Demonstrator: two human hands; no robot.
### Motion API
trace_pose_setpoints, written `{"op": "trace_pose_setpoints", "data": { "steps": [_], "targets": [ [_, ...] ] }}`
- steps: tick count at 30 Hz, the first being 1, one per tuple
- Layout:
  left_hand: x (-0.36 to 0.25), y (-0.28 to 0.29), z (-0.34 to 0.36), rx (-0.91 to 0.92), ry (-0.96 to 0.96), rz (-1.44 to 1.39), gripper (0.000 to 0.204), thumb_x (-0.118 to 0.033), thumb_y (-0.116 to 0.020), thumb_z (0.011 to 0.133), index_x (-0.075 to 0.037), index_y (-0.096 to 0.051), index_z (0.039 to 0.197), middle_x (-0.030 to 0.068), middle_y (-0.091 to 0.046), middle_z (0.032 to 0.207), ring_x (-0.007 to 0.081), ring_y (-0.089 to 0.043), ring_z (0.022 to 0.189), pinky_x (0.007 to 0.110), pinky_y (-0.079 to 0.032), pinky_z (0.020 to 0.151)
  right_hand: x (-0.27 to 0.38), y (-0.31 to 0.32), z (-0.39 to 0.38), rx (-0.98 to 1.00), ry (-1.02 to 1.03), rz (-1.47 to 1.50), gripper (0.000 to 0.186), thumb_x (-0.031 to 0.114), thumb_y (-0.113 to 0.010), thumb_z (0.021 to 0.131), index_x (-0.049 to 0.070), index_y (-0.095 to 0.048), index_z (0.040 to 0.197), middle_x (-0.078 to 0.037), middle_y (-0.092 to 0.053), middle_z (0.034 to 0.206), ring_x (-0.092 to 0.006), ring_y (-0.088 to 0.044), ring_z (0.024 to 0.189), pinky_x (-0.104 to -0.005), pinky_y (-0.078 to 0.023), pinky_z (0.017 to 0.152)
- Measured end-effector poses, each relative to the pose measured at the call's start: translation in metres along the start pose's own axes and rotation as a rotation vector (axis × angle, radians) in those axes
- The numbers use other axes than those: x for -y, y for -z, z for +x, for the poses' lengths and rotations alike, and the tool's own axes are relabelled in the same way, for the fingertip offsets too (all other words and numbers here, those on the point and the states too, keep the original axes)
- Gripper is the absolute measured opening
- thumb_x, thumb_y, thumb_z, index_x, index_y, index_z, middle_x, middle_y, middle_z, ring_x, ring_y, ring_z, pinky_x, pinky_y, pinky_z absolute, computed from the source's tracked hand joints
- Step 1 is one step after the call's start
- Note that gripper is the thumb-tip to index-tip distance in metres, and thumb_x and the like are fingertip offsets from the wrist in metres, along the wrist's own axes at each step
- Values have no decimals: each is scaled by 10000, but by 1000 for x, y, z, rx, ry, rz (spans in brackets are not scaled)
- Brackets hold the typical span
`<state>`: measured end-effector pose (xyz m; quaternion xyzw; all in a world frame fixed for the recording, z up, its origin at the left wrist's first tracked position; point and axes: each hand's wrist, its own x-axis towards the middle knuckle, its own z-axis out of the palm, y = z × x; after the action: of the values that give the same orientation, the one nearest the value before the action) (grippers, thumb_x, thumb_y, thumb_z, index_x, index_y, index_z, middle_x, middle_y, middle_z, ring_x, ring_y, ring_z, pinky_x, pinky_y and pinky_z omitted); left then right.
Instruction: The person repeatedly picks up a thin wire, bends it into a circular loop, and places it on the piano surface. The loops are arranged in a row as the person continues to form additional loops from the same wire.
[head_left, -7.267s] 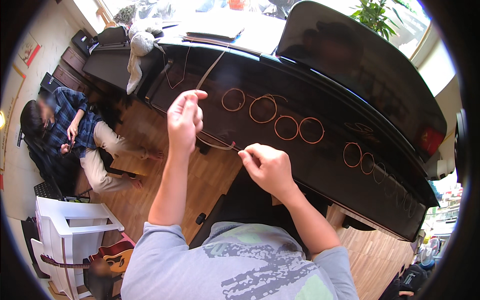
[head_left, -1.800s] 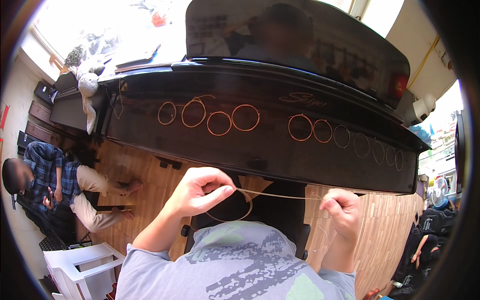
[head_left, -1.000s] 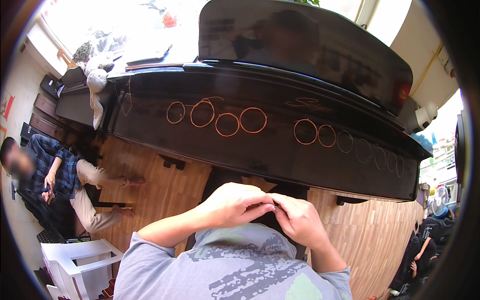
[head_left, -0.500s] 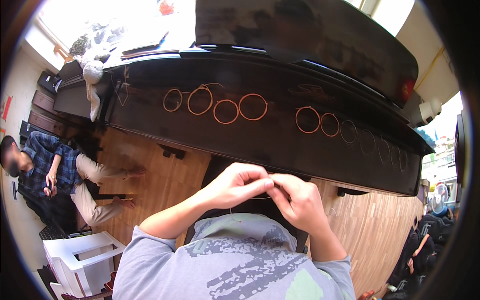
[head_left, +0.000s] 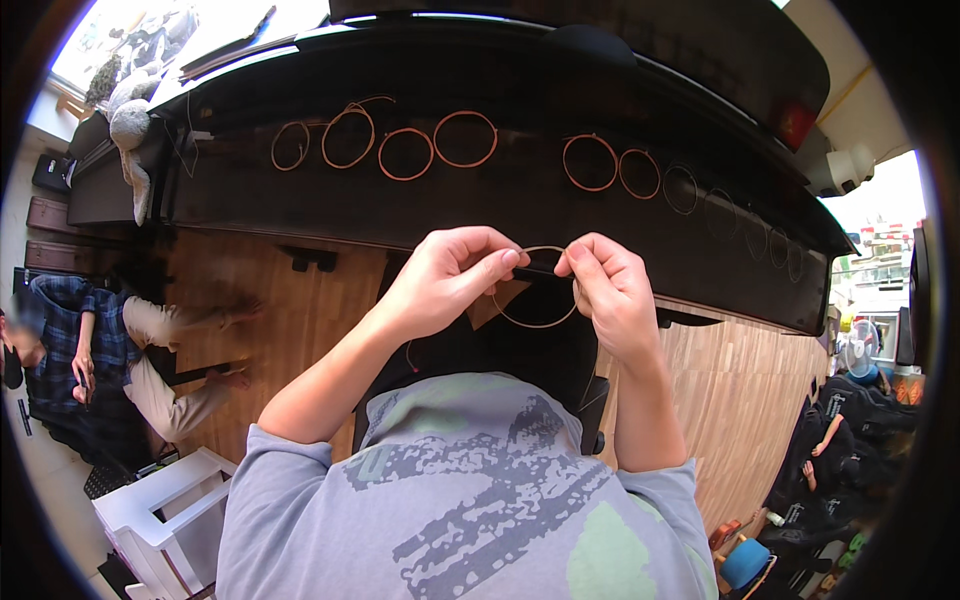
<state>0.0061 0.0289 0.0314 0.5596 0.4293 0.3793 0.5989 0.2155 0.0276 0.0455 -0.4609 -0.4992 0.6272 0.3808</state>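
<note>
My left hand (head_left: 445,280) and my right hand (head_left: 608,290) are close together in front of my chest. Between them they pinch a thin copper-coloured wire coiled into a small loop (head_left: 535,320); each hand grips one side of its top. Ahead stands a black grand piano (head_left: 520,200). Along its dark rim lies a row of several coiled wire rings (head_left: 465,138), copper ones on the left and darker ones (head_left: 682,190) toward the right.
A person in a plaid shirt (head_left: 70,350) sits on the wooden floor (head_left: 240,300) at the left. A white stool (head_left: 160,510) stands at lower left. Bags and a small fan (head_left: 855,350) crowd the right side. A stuffed toy (head_left: 130,120) hangs on the piano's left end.
Seconds ago my hands stretched the wire straight and wide apart; they have since come together, and the wire now forms a small closed loop held between them.
</note>
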Motion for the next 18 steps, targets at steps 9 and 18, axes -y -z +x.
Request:
{"op": "trace_pose_setpoints", "data": {
  "steps": [9,18],
  "targets": [
    [-7,0,4,46,174,-110,218,-228,-631,927,-19,-692,944,-70,-571,683,-15,-389,555,175,-287,464,-4,-14,0,-70,287,-575,171,190,-626,911,74,-653,1033,-34,-557,667,-107,-533,537,-262,-396,482],
    [2,5,3,91,175,52,212,-185,-644,918,16,-711,924,-68,-532,644,2,-396,594,203,-304,492,-6,-15,-3,-141,684,-1143,206,234,-698,833,161,-706,1025,-53,-525,864,-159,-526,454,-291,-438,420]
  ]
}}
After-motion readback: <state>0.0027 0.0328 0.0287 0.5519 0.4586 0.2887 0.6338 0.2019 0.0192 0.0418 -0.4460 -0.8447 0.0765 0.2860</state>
